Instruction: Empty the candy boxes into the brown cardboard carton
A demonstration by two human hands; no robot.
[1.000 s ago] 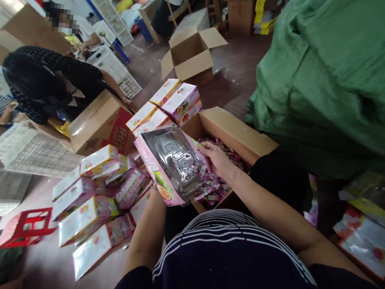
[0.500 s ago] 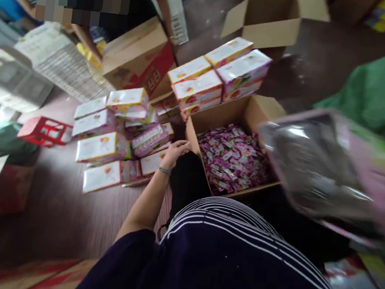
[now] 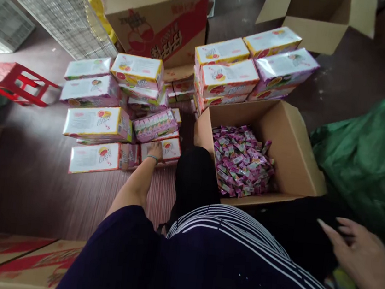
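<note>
Left hand (image 3: 154, 152) rests on white-topped box (image 3: 174, 148); box lies under the fingers and shows to both sides of them. Whether they clamp it: cannot tell. Right hand (image 3: 358, 247), thumb and fingers apart, is well apart from that box. Open carton (image 3: 296, 151) with purple sachets (image 3: 241, 161) stands near the box.

Clearance, open carton (image 3: 296, 147): free from above.
Obstructions: stacked boxes (image 3: 230, 77), far side; knee (image 3: 195, 168), left; green sheeting (image 3: 370, 137), right. Bare floor (image 3: 33, 200): left, nearer than box rows (image 3: 91, 121).
</note>
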